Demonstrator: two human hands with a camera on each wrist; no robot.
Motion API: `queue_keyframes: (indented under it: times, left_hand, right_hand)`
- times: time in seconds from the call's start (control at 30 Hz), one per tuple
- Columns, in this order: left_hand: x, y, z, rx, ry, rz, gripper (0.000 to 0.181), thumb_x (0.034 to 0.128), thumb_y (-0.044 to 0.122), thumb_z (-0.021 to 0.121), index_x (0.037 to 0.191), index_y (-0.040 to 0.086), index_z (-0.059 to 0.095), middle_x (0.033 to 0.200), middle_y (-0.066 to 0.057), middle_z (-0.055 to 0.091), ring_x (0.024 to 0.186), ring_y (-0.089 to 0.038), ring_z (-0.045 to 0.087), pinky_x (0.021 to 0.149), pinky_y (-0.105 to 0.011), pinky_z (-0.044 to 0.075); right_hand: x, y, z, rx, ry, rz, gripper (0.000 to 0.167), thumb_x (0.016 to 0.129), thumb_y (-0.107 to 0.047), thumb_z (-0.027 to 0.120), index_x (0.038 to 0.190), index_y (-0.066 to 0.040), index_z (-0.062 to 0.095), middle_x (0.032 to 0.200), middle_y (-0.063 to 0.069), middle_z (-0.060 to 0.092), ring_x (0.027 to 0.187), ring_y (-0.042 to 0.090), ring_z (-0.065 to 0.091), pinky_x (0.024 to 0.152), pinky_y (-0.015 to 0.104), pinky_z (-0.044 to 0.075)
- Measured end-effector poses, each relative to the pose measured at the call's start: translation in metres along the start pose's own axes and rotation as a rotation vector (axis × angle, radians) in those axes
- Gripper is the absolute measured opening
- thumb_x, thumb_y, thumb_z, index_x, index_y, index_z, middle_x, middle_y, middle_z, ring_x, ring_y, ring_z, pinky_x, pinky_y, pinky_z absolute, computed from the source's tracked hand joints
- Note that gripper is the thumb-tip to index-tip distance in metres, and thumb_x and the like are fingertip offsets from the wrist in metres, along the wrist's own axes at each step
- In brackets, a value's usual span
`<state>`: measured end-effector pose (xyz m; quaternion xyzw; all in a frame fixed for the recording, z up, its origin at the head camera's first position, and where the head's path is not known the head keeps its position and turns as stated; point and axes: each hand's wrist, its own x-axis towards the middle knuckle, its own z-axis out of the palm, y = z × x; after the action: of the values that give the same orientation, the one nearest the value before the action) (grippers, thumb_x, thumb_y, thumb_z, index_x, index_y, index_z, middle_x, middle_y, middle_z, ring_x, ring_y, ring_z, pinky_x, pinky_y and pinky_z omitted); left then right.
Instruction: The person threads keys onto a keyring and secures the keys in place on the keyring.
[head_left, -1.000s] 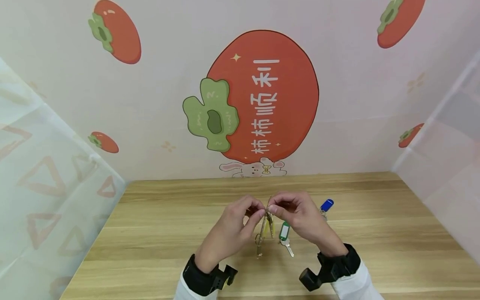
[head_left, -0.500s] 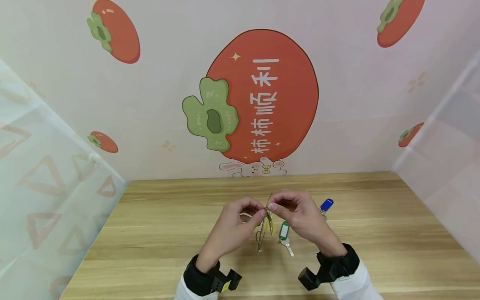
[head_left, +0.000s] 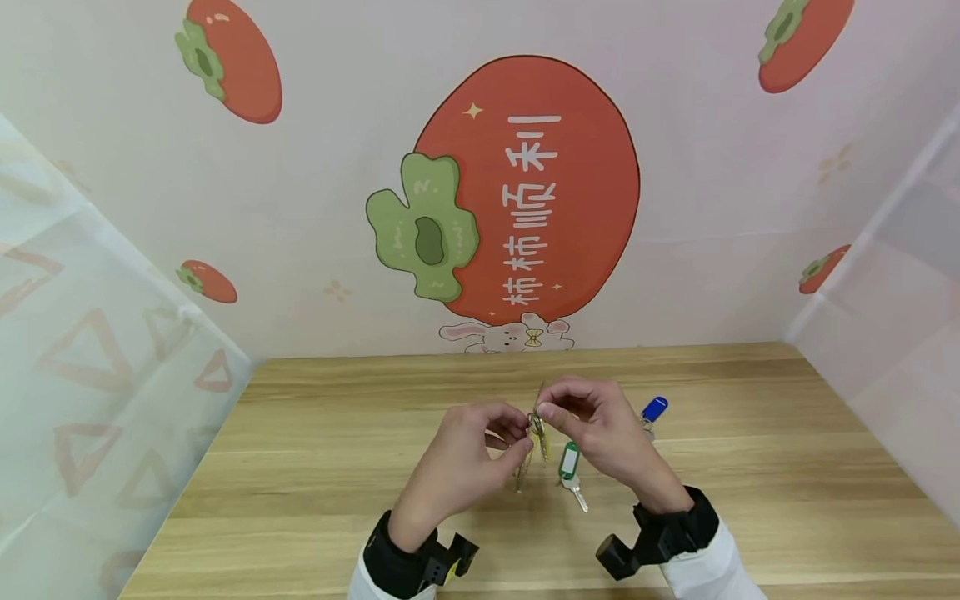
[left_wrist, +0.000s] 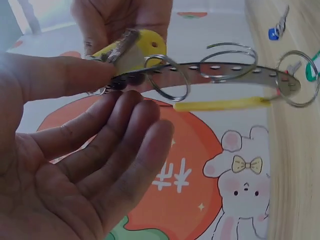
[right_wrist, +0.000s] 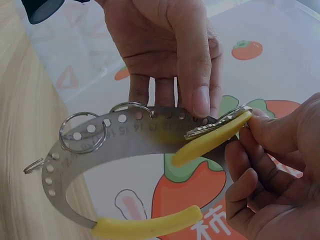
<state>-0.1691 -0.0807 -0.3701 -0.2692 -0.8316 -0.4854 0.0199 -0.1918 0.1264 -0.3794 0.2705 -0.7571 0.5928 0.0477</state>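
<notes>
A curved metal plate [right_wrist: 145,130] with a row of holes and a yellow grip [right_wrist: 150,222] is held up above the table, several loose wire rings through its holes. The left hand [head_left: 468,450] grips the plate between thumb and fingers; its other fingers spread behind it in the right wrist view. Thumb and fingers of the right hand [head_left: 600,425] pinch the ring end of a key [right_wrist: 217,125] with a yellow tag [right_wrist: 210,142], against the plate's edge. How that ring passes the plate is hidden by the fingertips.
On the wooden table [head_left: 337,467], a silver key [head_left: 577,496] with a green tag [head_left: 569,460] lies below the right hand. A blue tag [head_left: 655,408] with keys lies farther right. Patterned sheets [head_left: 697,208] stand behind and on both sides.
The lower end of the plate has risen a little, in small steps. The left thumb and fingers have shifted slightly, lying farther apart. The right hand has hardly moved.
</notes>
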Motion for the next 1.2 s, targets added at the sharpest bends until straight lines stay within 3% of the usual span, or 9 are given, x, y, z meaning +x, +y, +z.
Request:
queue_keyframes:
  times: [0.27,0.57,0.83,1.0,1.2]
  left_hand:
    - [0.001,0.003,0.007,0.114,0.054,0.011,0.002,0.0892,0.005,0.074,0.089,0.004,0.072,0.081,0.002,0.07,0.073,-0.005,0.065,0.066,-0.021,0.056]
    - [0.003,-0.001,0.011,0.294,0.264,0.159,0.008,0.084,-0.001,0.076,0.082,0.007,0.076,0.07,0.004,0.069,0.061,0.0,0.061,0.058,-0.016,0.051]
    - [0.004,-0.004,0.012,0.255,0.3,0.194,0.009,0.0816,-0.005,0.077,0.082,0.004,0.075,0.074,0.0,0.071,0.063,-0.005,0.064,0.059,-0.021,0.055]
    - [0.004,-0.005,0.012,0.276,0.315,0.203,0.01,0.081,-0.005,0.076,0.08,0.005,0.074,0.072,0.002,0.07,0.062,-0.003,0.063,0.058,-0.02,0.053]
    - [0.005,-0.006,0.012,0.177,0.271,0.149,0.008,0.0832,-0.004,0.074,0.084,0.004,0.075,0.072,0.002,0.069,0.063,-0.005,0.063,0.057,-0.024,0.056]
  right_hand:
    - [0.0,0.0,-0.001,0.005,-0.003,0.02,0.008,0.096,-0.001,0.067,0.097,-0.007,0.072,0.092,0.004,0.068,0.083,0.025,0.063,0.076,0.029,0.057]
    - [0.0,0.0,-0.002,0.018,-0.012,0.084,0.006,0.097,-0.006,0.069,0.097,-0.008,0.074,0.092,0.006,0.069,0.08,0.033,0.065,0.072,0.03,0.057]
    - [0.001,0.0,-0.005,0.004,-0.036,0.089,0.006,0.097,-0.006,0.068,0.098,-0.008,0.074,0.092,0.005,0.07,0.08,0.025,0.065,0.073,0.031,0.057]
    - [0.001,-0.001,-0.005,0.002,-0.084,0.101,0.008,0.101,-0.009,0.063,0.1,-0.008,0.072,0.094,0.005,0.068,0.085,0.024,0.064,0.077,0.031,0.055]
    - [0.001,0.002,-0.006,0.04,-0.099,0.11,0.011,0.103,-0.009,0.059,0.104,-0.005,0.069,0.097,0.008,0.066,0.086,0.024,0.064,0.078,0.03,0.055]
